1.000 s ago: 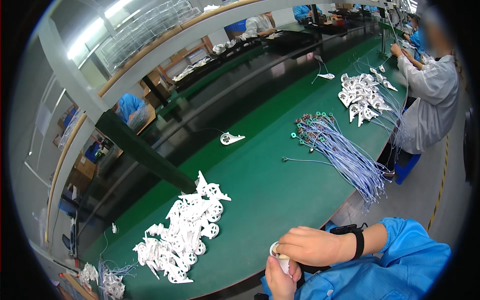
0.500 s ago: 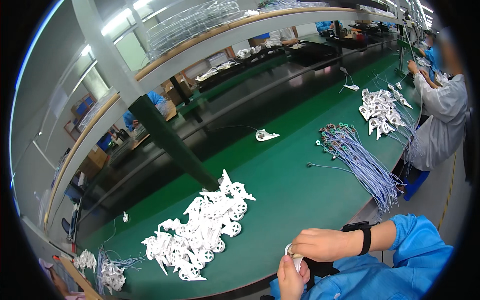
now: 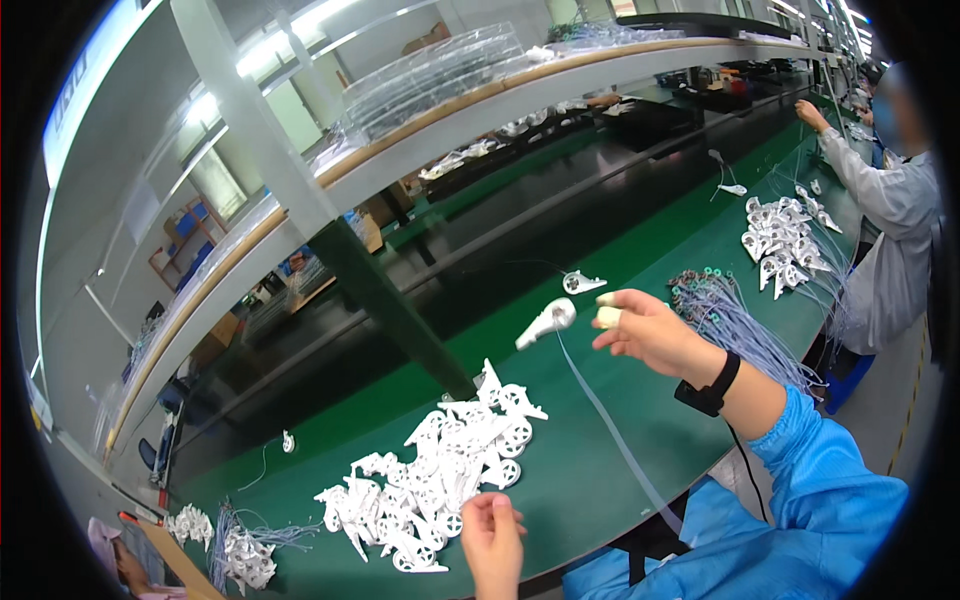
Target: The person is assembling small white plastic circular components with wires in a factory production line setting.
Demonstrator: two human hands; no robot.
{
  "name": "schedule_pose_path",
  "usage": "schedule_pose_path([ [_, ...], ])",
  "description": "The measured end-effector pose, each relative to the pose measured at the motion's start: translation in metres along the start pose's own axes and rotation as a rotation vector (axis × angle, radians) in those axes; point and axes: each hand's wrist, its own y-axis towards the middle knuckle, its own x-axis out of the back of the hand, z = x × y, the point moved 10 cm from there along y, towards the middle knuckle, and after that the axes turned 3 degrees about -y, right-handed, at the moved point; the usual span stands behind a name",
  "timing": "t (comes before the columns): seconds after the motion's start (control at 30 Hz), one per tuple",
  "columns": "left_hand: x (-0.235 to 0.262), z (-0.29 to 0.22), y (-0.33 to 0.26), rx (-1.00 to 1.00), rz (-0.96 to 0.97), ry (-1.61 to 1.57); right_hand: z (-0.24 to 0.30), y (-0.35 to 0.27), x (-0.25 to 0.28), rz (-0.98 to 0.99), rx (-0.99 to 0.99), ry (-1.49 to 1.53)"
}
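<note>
My right hand (image 3: 655,335) is raised over the bench with its fingers apart, pale covers on two fingertips, holding nothing. Just left of it, apart from the fingers, is a white teardrop-shaped plastic housing (image 3: 548,322), slightly blurred. From it a bluish-grey cable (image 3: 610,425) trails down toward my lap. My left hand (image 3: 493,540) is at the near right edge of a heap of white plastic housings (image 3: 430,460), fingers curled together. Whatever its fingertips may hold is hidden.
Another wired housing (image 3: 582,283) lies farther back. Bundled cables (image 3: 745,325) and a second heap of housings (image 3: 785,240) are on the right, by a co-worker (image 3: 885,190). A post (image 3: 390,310) and shelf (image 3: 500,85) stand over the bench; more parts (image 3: 248,560) lie far left.
My hands, earlier together around a white part near my lap, are now apart. The right went up and forward and opened; the left moved left to the heap. A wired housing now appears beside the right hand.
</note>
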Motion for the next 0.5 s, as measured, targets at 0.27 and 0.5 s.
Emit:
schedule_pose_path([
  [0.27, -0.033, -0.024, 0.067, -0.601, 0.0, 0.919, -0.055, -0.108, 0.086, -0.132, -0.122, -0.219],
  [0.5, -0.063, -0.016, 0.084, -0.546, 0.076, 1.073, -0.025, -0.186, 0.161, -0.25, -0.148, -0.293],
])
